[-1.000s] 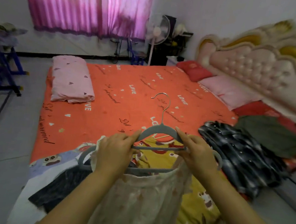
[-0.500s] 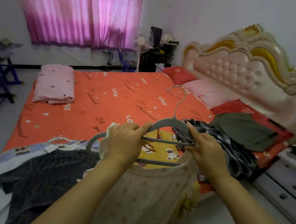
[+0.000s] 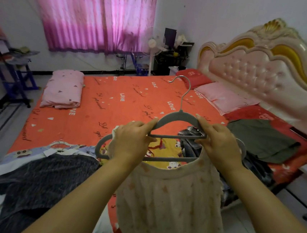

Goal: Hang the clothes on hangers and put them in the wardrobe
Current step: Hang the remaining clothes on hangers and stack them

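Clothes lie heaped on the orange bed all round the hands. Beyond and between the two hands a yellow printed garment is spread on the sheet. Past the right hand sits a dark plaid garment, and further out to that side an olive green one. Below and outside the left hand a dark grey garment covers a pale printed one at the bed's near edge. Far beyond the left hand rests a folded pink quilt. Far beyond the right hand are a pink pillow, a red pillow and the tufted headboard. A standing fan and pink curtains fill the back of the room.

Both hands hold a grey hanger up over the bed, its metal hook pointing away and upward. The left hand pinches the hanger's left shoulder between thumb and forefinger. The right hand's fingers curl round the right shoulder where it meets the crossbar. A second grey bar with wide curved ends shows just under the hands; whether it is a separate hanger is unclear. A cream top with a faint orange print hangs straight down from the hands towards the camera, its round neckline level with that lower bar and its body covering the bed's near corner.
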A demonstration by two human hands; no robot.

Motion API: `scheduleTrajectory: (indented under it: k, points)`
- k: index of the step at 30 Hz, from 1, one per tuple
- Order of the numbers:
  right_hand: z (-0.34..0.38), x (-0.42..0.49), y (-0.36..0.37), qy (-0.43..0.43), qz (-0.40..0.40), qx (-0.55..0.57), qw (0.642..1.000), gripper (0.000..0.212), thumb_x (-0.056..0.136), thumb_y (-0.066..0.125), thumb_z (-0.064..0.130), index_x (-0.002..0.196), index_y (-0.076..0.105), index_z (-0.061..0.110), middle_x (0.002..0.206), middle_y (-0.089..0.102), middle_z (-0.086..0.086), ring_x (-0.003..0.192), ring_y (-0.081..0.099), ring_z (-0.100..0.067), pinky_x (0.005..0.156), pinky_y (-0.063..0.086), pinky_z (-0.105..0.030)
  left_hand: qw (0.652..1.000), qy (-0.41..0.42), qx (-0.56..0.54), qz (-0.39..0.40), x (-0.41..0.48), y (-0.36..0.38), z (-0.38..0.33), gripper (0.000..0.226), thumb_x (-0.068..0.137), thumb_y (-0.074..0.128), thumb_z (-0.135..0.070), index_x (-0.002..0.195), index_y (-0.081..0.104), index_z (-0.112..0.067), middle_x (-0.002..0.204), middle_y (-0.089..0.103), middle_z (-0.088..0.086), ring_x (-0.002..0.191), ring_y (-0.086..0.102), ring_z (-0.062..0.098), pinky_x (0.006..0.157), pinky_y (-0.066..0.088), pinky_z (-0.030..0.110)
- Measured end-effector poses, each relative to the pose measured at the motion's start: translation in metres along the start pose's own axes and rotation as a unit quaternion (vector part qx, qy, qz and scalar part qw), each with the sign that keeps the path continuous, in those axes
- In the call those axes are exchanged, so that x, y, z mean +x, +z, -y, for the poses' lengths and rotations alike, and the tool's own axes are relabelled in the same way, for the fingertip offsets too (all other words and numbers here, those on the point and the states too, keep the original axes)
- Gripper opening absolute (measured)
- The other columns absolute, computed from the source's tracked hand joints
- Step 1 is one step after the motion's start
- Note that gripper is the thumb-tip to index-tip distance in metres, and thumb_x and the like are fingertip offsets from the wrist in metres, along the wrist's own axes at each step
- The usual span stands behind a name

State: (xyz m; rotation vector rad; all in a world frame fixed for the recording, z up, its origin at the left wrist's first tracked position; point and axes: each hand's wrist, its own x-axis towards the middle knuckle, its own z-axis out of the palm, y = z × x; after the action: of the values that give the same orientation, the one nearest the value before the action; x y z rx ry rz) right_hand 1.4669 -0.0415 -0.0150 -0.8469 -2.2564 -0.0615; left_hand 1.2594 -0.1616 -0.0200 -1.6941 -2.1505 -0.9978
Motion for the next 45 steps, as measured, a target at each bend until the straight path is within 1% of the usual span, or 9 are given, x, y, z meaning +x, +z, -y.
scheduleTrajectory:
  k: [9, 15, 19, 24, 30, 32, 35, 39, 45]
  points:
    - [-0.05, 0.081, 0.072, -0.004, 0.022, 0.007, 1.0, 0.07, 0.076, 0.074, 0.008, 0.138, 0.044, 0.021, 0.083, 0.059, -0.012, 0.077, 0.051, -0.033, 0.068, 0.041, -0.043, 1.0, -0.006, 0.006, -0.025, 0.08, 0.062, 0.045, 0.049, 0.084, 0.067, -0.028, 0.13, 0.054, -0.032, 0.086, 0.067, 0.001, 0.081, 0.056, 0.028, 0.073, 0.039, 0.041]
    - [-0.074, 0.135, 0.141, -0.004, 0.06, 0.015, 0.998, 0.071, 0.078, 0.072, 0.01, 0.14, 0.04, 0.023, 0.085, 0.06, -0.013, 0.079, 0.052, -0.035, 0.068, 0.044, -0.048, 0.999, -0.038, 0.016, 0.007, 0.133, 0.106, 0.094, 0.047, 0.086, 0.064, -0.031, 0.131, 0.052, -0.035, 0.089, 0.067, 0.0, 0.086, 0.056, 0.027, 0.07, 0.033, 0.036]
    - [-0.086, 0.155, 0.181, -0.011, 0.085, 0.014, 0.996, 0.072, 0.072, 0.078, 0.007, 0.136, 0.048, 0.017, 0.076, 0.059, -0.014, 0.071, 0.053, -0.035, 0.061, 0.042, -0.043, 0.997, -0.061, 0.023, 0.031, 0.156, 0.132, 0.121, 0.046, 0.086, 0.063, -0.03, 0.131, 0.053, -0.033, 0.093, 0.067, 0.002, 0.09, 0.056, 0.028, 0.074, 0.038, 0.039]
    - [-0.107, 0.188, 0.237, -0.015, 0.122, 0.033, 0.992, 0.072, 0.071, 0.078, 0.009, 0.136, 0.047, 0.019, 0.077, 0.06, -0.014, 0.07, 0.053, -0.035, 0.06, 0.044, -0.044, 0.995, -0.089, 0.028, 0.038, 0.183, 0.168, 0.153, 0.047, 0.086, 0.062, -0.032, 0.132, 0.052, -0.033, 0.099, 0.068, 0.002, 0.095, 0.057, 0.028, 0.073, 0.034, 0.035]
    - [-0.136, 0.234, 0.334, -0.035, 0.189, 0.086, 0.977, 0.07, 0.072, 0.078, 0.011, 0.135, 0.05, 0.017, 0.078, 0.059, -0.014, 0.072, 0.054, -0.037, 0.059, 0.043, -0.044, 0.985, -0.144, 0.064, 0.065, 0.216, 0.22, 0.207, 0.048, 0.08, 0.07, -0.02, 0.126, 0.059, -0.025, 0.089, 0.07, 0.007, 0.086, 0.06, 0.034, 0.07, 0.041, 0.041]
    - [-0.147, 0.244, 0.374, -0.037, 0.214, 0.099, 0.971, 0.069, 0.074, 0.076, 0.013, 0.137, 0.047, 0.02, 0.08, 0.059, -0.012, 0.075, 0.053, -0.034, 0.062, 0.041, -0.042, 0.979, -0.169, 0.069, 0.086, 0.225, 0.243, 0.23, 0.049, 0.077, 0.072, -0.016, 0.124, 0.061, -0.024, 0.086, 0.07, 0.01, 0.082, 0.061, 0.035, 0.068, 0.044, 0.044]
    - [-0.161, 0.254, 0.434, -0.047, 0.245, 0.111, 0.962, 0.066, 0.077, 0.074, 0.016, 0.137, 0.047, 0.02, 0.082, 0.06, -0.013, 0.078, 0.054, -0.035, 0.064, 0.04, -0.041, 0.967, -0.203, 0.096, 0.12, 0.234, 0.282, 0.267, 0.049, 0.081, 0.068, -0.024, 0.129, 0.056, -0.028, 0.094, 0.069, 0.006, 0.09, 0.06, 0.032, 0.073, 0.045, 0.041]
    - [-0.176, 0.255, 0.509, -0.05, 0.305, 0.11, 0.945, 0.064, 0.081, 0.069, 0.02, 0.139, 0.043, 0.023, 0.09, 0.059, -0.011, 0.087, 0.054, -0.033, 0.07, 0.039, -0.04, 0.953, -0.24, 0.114, 0.148, 0.232, 0.335, 0.313, 0.053, 0.081, 0.068, -0.032, 0.131, 0.052, -0.033, 0.09, 0.068, 0.005, 0.088, 0.061, 0.032, 0.072, 0.044, 0.038]
    - [-0.194, 0.243, 0.604, -0.005, 0.348, 0.124, 0.929, 0.059, 0.078, 0.073, 0.017, 0.134, 0.052, 0.019, 0.109, 0.06, -0.012, 0.097, 0.056, -0.035, 0.078, 0.046, -0.041, 0.914, -0.287, 0.197, 0.206, 0.23, 0.408, 0.368, 0.053, 0.09, 0.053, -0.034, 0.14, 0.037, -0.034, 0.108, 0.063, -0.003, 0.103, 0.054, 0.025, 0.079, 0.037, 0.034]
